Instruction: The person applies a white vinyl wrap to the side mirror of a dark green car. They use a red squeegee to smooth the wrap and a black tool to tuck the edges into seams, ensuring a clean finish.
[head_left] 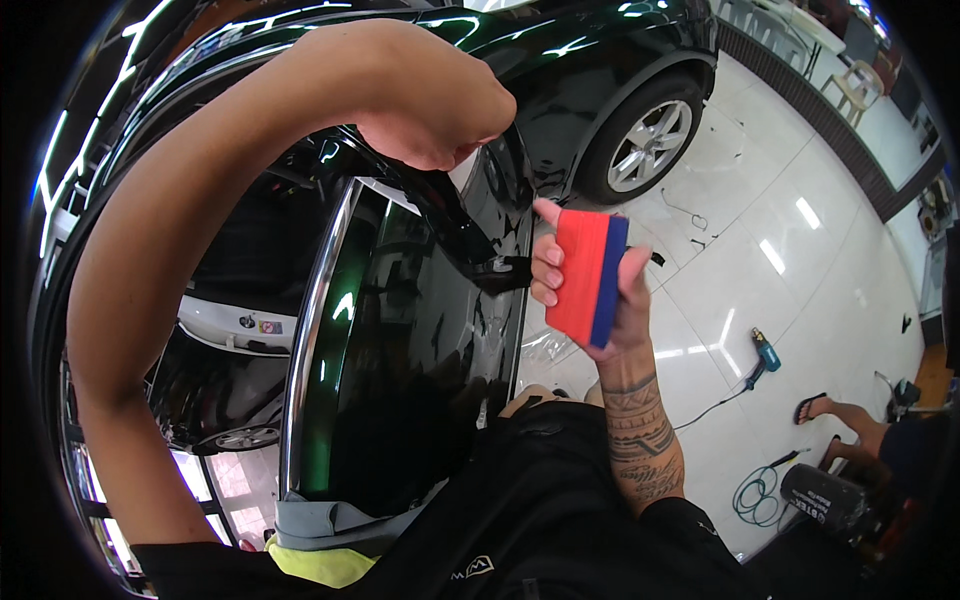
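My right hand (632, 312) grips a flat red squeegee (580, 275) with a dark blue edge, held up beside the open car door (420, 370). The squeegee is in the air, apart from the glossy dark green panel. My left arm arches over the door, and my left hand (435, 125) is curled closed near the door's front end. Whatever lies in its fingers is hidden by the hand. Below it, glossy black material (490, 185) hangs near the front fender. A chrome strip (320, 330) runs along the door.
The front wheel (650, 148) stands beyond the door. On the tiled floor lie a teal heat gun (766, 350) with its cord and a coiled green hose (760, 495). Another person's leg (850, 425) and a black cylinder (830, 495) are at the right. Grey cloth (325, 522) drapes over the door's near end.
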